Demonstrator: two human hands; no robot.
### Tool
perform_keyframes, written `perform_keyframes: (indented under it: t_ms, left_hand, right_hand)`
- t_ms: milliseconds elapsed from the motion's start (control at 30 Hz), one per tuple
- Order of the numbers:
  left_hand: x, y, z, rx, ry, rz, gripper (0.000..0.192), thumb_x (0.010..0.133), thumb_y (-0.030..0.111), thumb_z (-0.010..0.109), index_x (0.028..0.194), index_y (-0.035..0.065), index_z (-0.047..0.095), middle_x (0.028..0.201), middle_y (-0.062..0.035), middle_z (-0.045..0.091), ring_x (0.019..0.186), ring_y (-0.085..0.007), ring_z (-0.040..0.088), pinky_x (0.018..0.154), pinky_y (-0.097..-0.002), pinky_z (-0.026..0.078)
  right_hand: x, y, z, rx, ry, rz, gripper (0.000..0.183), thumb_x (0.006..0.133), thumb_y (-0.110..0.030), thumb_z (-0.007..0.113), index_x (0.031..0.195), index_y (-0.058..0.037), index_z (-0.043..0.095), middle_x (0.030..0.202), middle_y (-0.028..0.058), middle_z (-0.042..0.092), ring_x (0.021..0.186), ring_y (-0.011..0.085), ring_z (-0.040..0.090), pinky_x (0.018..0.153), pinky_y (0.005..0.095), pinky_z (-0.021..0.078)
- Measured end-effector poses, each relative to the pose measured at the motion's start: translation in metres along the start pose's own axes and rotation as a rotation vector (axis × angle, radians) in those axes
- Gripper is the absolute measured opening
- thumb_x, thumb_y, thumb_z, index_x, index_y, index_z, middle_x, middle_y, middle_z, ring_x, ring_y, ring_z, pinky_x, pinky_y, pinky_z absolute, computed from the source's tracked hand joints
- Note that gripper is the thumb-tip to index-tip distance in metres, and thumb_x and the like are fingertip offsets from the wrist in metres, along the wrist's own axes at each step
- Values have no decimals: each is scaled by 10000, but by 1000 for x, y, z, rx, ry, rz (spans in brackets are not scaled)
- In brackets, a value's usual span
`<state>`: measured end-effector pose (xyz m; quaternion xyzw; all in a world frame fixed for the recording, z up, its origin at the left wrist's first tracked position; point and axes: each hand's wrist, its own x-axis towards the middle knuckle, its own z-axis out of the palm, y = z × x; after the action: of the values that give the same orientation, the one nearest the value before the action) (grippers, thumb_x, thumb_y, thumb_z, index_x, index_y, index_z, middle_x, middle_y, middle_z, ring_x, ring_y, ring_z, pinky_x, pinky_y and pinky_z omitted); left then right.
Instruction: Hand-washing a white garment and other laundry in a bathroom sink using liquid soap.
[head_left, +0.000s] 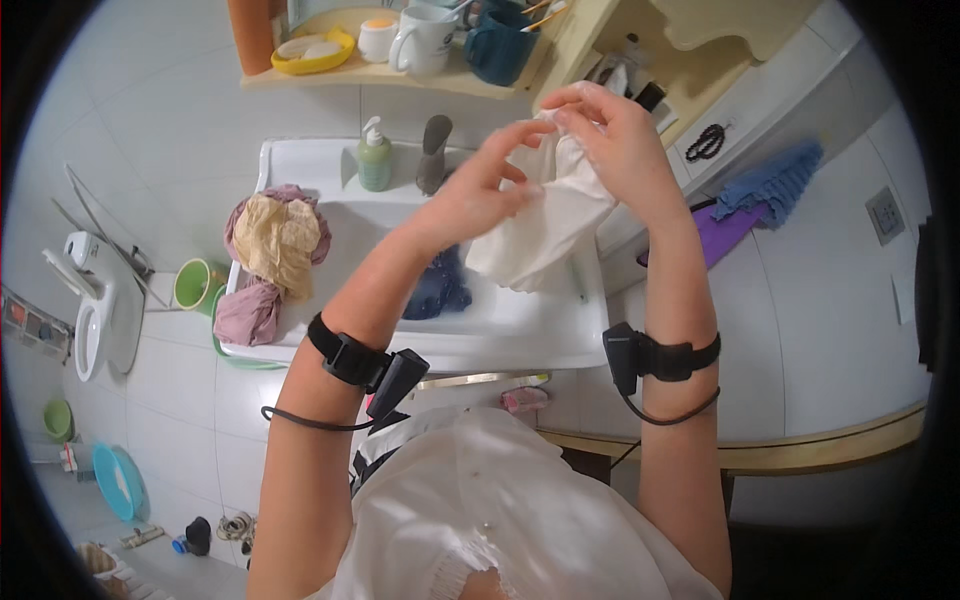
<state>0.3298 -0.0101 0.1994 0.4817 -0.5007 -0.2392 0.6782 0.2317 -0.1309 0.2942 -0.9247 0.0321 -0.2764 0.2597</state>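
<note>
My right hand (611, 146) pinches the top of a wet-looking white cloth (540, 236), which hangs over the right side of the white ceramic sink (517, 349). Close to the cloth's left side is my left hand (480, 184), slightly blurred, its fingers curved and apart with nothing visibly gripped. One of its fingertips reaches the bunched top of the cloth; whether it touches is hard to see. Dark blue fabric (442, 289) lies in the basin below, partly hidden by my left forearm. A cream garment (274, 236) and mauve fabric (247, 313) are heaped over the sink's left rim.
Behind the basin stand a green pump bottle (374, 161) and a grey faucet (433, 154). Above, a shelf (367, 81) carries a yellow soap dish (313, 52), a white mug (424, 41) and a dark teal mug (499, 45). Blue cloth (772, 184) hangs at right.
</note>
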Motion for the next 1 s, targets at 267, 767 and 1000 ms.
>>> perform_keyframes:
  t_ms: [267,767,1000]
  left_hand:
    - [47,39,29,-63,-40,30,295,803,141,557,1070,18,538,1037,-45,568,936,-97,513,849,-251,380]
    - [62,107,8,110,-250,-22,175,801,256,596,816,89,545,763,26,541,718,-42,505,657,-196,418]
    - [75,141,-8,93,-58,51,73,860,144,506,879,77,529,800,-4,538,684,-88,512,611,-239,430]
  right_hand:
    - [18,-1,-51,193,112,-220,181,834,-20,434,902,-20,602,735,52,612,705,103,566,682,223,425]
    - [-29,1,-92,113,-287,158,362,662,-264,700,886,6,611,762,36,601,667,102,542,645,239,434]
    - [-31,37,-101,-58,-204,152,254,768,-131,569,980,8,553,864,32,589,783,90,543,721,228,433]
